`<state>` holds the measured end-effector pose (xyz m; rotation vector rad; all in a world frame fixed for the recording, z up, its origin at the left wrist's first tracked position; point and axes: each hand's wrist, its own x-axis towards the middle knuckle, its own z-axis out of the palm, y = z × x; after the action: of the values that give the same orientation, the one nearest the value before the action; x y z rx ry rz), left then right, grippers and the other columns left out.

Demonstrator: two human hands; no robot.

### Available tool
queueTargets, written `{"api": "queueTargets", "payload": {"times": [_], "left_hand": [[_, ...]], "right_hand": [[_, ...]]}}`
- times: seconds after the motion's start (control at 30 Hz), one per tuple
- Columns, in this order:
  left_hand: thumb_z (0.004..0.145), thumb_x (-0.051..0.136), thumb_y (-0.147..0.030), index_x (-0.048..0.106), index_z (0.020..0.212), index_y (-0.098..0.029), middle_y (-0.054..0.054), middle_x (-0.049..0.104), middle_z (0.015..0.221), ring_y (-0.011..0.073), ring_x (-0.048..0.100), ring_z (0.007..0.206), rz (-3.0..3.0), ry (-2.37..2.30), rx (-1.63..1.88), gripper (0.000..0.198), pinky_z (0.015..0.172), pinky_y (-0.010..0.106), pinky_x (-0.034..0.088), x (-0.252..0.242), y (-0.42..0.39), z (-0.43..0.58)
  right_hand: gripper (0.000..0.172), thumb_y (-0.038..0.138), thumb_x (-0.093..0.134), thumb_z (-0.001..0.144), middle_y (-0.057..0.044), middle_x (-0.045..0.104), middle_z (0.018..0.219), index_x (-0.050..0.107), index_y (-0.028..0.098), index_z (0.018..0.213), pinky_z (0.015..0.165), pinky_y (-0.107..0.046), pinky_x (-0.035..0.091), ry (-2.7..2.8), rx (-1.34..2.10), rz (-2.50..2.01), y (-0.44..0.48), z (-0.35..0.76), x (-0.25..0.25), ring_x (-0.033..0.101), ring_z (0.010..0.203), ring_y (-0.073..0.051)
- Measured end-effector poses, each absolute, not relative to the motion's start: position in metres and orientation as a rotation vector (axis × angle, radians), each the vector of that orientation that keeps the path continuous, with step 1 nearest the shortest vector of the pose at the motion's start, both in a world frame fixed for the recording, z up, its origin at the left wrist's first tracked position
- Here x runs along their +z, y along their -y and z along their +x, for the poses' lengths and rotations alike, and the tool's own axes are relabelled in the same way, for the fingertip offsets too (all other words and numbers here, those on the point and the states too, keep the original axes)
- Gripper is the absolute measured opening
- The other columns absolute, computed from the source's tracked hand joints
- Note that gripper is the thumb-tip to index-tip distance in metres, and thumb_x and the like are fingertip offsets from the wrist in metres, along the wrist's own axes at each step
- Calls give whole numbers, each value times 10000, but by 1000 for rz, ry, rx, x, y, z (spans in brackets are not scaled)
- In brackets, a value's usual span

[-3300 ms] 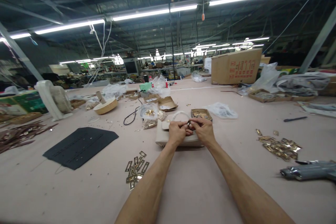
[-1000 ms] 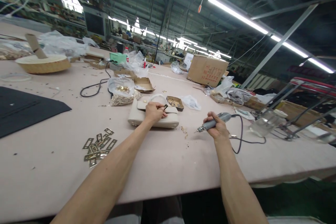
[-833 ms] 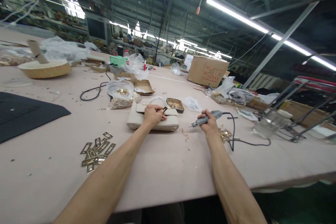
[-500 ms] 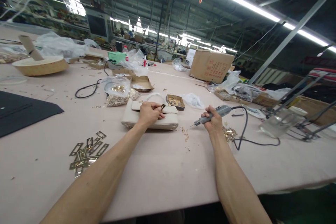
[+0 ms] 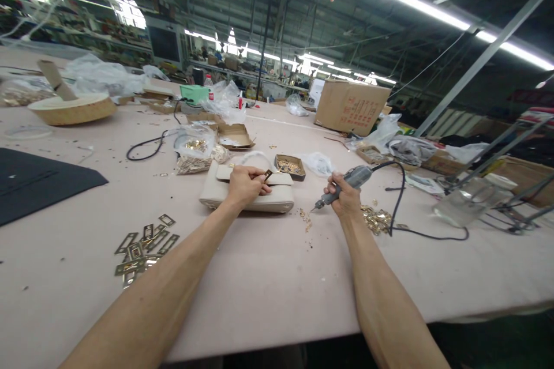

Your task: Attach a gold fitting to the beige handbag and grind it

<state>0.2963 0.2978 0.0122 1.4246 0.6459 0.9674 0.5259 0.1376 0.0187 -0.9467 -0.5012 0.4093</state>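
Note:
A cream handbag point(image 5: 277, 196) lies on the pink-covered table in front of me. My left hand point(image 5: 247, 185) rests over its flap, fingers pinched on a small rectangular metal plate point(image 5: 268, 174). To the right, my right hand point(image 5: 345, 193) is wrapped round a grey electric screwdriver point(image 5: 357, 177), its bit pointing down and left. The bit's tip is close to a scatter of tiny gold screws point(image 5: 307, 221); whether it touches one is too small to tell. Beside my left forearm lies a pile of framed metal plates point(image 5: 135, 251).
Behind the bag stands a small box of gold parts point(image 5: 289, 168). More gold fittings point(image 5: 377, 221) lie right of my wrist, near the screwdriver's black cord point(image 5: 404, 193). A clear jar point(image 5: 474, 202) and a large carton point(image 5: 351, 106) are farther off. Black sheet material point(image 5: 43, 184) lies at left.
My right hand has brought the screwdriver a little left and tilted its bit lower, towards the scattered screws. My left hand stays on the bag with the plate.

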Motion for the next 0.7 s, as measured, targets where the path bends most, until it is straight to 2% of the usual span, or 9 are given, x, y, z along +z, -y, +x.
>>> {"api": "queueTargets", "payload": {"times": [0.3,0.7], "left_hand": [[783,685,-131,722,850,-52,115,731,635,225,729,527,1416,-641,968,110,464,260,600,14,-297,296],[778,749,-205,719,883,-58,110,728,622,232,734,536,1413,-620,972,183,469,256,596,4,-304,299]], "right_hand": [[416,327,940,605,24,640,670,602,171,792,446,-251,494,503,404,-941,-138,528,17,484,441,-64],[427,326,946,590,15,655,673,606,160,788,443,-251,492,495,402,-954,-140,527,15,496,441,-70]]}}
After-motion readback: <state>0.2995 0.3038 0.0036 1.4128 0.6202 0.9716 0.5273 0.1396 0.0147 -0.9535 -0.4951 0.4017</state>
